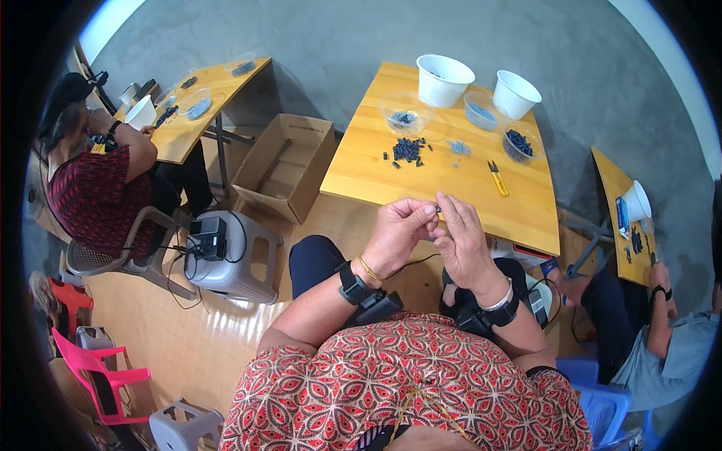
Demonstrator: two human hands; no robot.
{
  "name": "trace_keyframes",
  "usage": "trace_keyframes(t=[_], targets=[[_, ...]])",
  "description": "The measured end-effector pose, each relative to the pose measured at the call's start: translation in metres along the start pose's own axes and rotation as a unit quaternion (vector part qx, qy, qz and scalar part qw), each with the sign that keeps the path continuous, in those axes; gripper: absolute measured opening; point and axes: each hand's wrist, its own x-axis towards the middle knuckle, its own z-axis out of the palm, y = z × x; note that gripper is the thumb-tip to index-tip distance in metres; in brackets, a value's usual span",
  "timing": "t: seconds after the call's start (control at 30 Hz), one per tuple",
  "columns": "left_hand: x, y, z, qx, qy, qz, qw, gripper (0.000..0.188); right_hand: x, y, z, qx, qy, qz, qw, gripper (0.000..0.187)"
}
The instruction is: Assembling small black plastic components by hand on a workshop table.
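Observation:
Above the near edge of the wooden table (pixel 451 184), my two hands meet fingertip to fingertip. Thumb and forefinger of my left hand (pixel 398 231) pinch a small dark part (pixel 438 210). My right hand (pixel 468 244) holds its fingers fairly straight and close together, their tips against the same part. Its exact shape is too small to make out. Beyond my hands lies a pile of small dark blue cylindrical parts (pixel 408 149), a few of them scattered loose. To its right sits a little heap of pale grey-blue pieces (pixel 459 147).
Yellow-handled snips (pixel 498 180) lie at the table's right. Two white tubs (pixel 445 81) and clear bowls (pixel 406 113) of parts stand farther back. A cardboard box (pixel 289 165) and a grey stool (pixel 233 259) are on the floor at left. Co-workers sit at tables on both sides.

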Motion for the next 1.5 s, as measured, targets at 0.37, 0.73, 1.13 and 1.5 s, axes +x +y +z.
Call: trace_keyframes(t=[0.37, 0.73, 1.13, 1.5], targets=[[0.013, -0.017, -0.055, -0.017, 0.058, -0.015, 0.998, 0.009, 0.005, 0.039, 0.053, 0.139, -0.024, 0.116, 0.983, 0.044], [0.025, 0.005, -0.084, -0.008, 0.09, -0.03, 0.995, 0.011, 0.067, 0.157, 0.092, 0.009, -0.031, 0.194, 0.98, 0.004], [0.032, 0.001, -0.096, 0.0, 0.101, -0.036, 0.994, 0.011, 0.068, 0.173, 0.113, -0.033, -0.056, 0.102, 0.993, 0.006], [0.023, 0.01, -0.065, -0.027, 0.033, -0.029, 0.999, 0.014, 0.038, 0.082, 0.044, 0.434, -0.063, 0.262, 0.86, 0.007]])
